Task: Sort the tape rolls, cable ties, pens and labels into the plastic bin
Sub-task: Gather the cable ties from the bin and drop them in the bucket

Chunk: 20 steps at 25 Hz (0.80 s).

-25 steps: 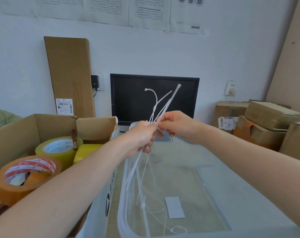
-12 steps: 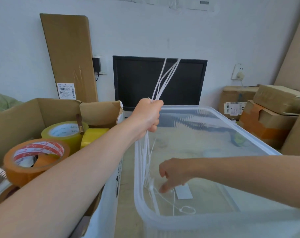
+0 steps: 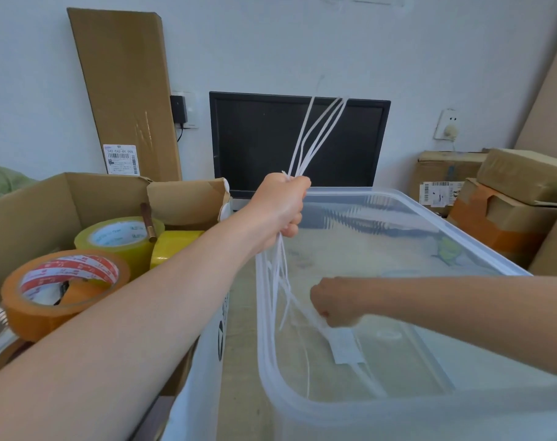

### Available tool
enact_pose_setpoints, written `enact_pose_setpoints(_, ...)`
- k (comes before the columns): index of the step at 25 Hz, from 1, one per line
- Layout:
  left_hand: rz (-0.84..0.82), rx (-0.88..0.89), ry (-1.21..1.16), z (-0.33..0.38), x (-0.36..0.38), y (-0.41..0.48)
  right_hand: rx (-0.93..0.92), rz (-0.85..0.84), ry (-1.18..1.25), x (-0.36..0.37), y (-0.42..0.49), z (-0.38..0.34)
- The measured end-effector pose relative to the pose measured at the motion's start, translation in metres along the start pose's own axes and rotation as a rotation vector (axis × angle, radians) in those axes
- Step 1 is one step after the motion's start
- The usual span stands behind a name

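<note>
We are gripping the cable ties [image 3: 315, 135] in our left hand [image 3: 280, 205] above the bin [image 3: 468, 237], our right hand [image 3: 334, 302] curling round their lower ends inside. Best we be lowering both together so none spring out.

Pale wall [image 3: 271, 43], black screen [image 3: 255, 141], perhaps monitor

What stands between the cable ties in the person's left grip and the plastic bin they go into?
Nothing visible. The left grip holds the cable ties over the open plastic bin; their lower ends hang inside, where the right grip pinches them.
</note>
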<state>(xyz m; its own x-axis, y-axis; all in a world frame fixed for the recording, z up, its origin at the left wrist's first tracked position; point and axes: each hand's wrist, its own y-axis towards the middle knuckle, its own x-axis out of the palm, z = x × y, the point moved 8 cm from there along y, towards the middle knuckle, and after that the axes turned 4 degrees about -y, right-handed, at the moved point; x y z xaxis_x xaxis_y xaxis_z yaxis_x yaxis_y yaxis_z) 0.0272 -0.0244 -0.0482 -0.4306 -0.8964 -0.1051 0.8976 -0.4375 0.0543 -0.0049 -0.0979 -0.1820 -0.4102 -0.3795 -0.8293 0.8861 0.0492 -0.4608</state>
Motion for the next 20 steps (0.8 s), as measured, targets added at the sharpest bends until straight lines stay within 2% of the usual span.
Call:
enact_pose_setpoints(3, 0.014, 0.009, -0.009, 0.001, -0.001, 0.000, 0.022, -0.034, 0.028, -0.028, -0.004, 0.035)
enact_pose_setpoints(8, 0.049, 0.006, -0.030, 0.002, -0.002, 0.001, 0.064, 0.202, 0.198, -0.087, -0.042, 0.079)
enact_pose_setpoints(10, 0.068, 0.002, -0.053, 0.000, -0.004, 0.002, 0.030, 0.220, 0.258, -0.092, -0.049, 0.084)
enact_pose_setpoints(15, 0.113, 0.014, -0.052, -0.001, -0.006, 0.006, -0.104, 0.111, 0.680, -0.091, -0.063, 0.089)
enact_pose_setpoints(20, 0.143, -0.002, -0.059, -0.004, -0.007, 0.011, -0.203, 0.281, 0.990, -0.110, -0.071, 0.096)
